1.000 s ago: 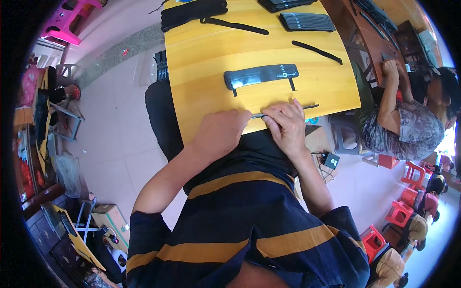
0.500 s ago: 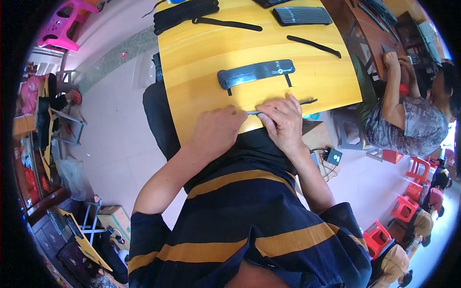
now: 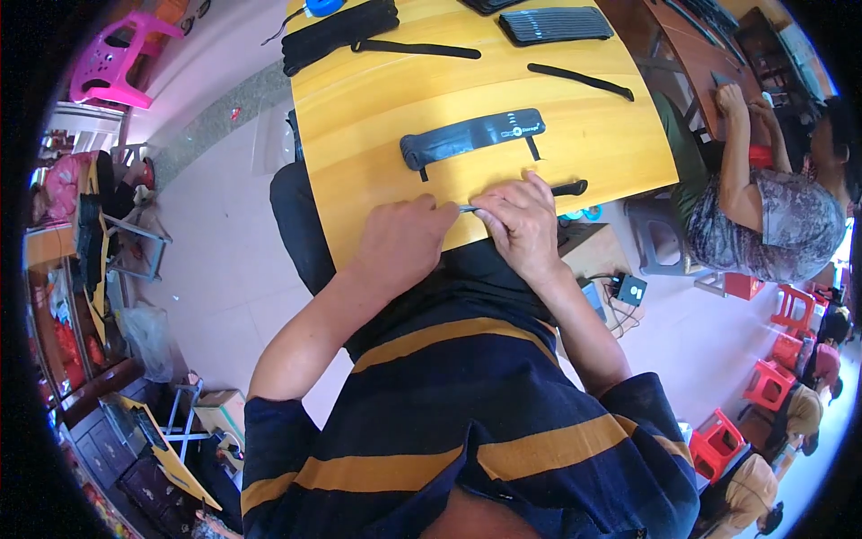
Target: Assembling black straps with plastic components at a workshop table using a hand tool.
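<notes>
At the near edge of the yellow table, my left hand (image 3: 401, 235) and my right hand (image 3: 523, 226) are closed, fingertips pinching a narrow dark strap (image 3: 569, 189). A short piece of it shows between the hands, and its rounded end sticks out past my right hand. My fingers hide the rest. Just beyond my hands lies a flat folded black pouch (image 3: 471, 139) with pale printing. Two small black tabs show along its near side.
The yellow table (image 3: 377, 99) bears two loose black straps, one on the left (image 3: 417, 48) and another on the right (image 3: 582, 82). A black folded stack (image 3: 339, 36) and a ribbed dark bundle (image 3: 557, 25) lie farther back. A co-worker (image 3: 763, 202) sits at the right.
The strap's end beyond my right hand has turned and looks broader now. My hands stay close together in nearly the same place. The whole view has shifted slightly.
</notes>
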A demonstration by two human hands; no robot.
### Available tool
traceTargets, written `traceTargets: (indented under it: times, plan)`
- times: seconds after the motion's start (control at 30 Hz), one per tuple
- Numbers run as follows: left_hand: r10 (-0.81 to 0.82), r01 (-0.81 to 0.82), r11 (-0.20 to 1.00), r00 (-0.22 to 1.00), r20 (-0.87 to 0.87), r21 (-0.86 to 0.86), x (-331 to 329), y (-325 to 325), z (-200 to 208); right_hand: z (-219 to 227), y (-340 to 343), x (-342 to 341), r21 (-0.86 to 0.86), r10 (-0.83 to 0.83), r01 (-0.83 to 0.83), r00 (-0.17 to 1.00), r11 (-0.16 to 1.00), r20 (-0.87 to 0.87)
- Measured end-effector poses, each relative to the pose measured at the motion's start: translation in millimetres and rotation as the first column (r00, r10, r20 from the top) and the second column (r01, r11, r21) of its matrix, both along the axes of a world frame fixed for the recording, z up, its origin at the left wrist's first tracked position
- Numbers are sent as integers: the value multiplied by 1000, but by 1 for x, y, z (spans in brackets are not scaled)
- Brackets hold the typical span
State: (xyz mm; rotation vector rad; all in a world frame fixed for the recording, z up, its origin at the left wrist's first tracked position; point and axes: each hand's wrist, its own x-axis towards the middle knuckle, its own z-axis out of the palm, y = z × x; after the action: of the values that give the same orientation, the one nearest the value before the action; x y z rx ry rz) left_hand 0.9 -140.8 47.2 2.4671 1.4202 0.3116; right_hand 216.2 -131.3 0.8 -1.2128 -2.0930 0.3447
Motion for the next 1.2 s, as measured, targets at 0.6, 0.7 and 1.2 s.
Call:
traceTargets:
  times: [0.6,0.7,1.2]
  plan:
    - [-95,75,988,984,-151,-138,6,27,17,-1,9,-8,19,75,-74,993,997,-93]
    - [-135,103,979,974,-181,-174,8,30,22,0,9,-6,15,75,-74,994,997,-85]
    - [-65,52,996,977,-201,-66,-41,22,6,-6,14,2,14,160,-160,978,987,-135]
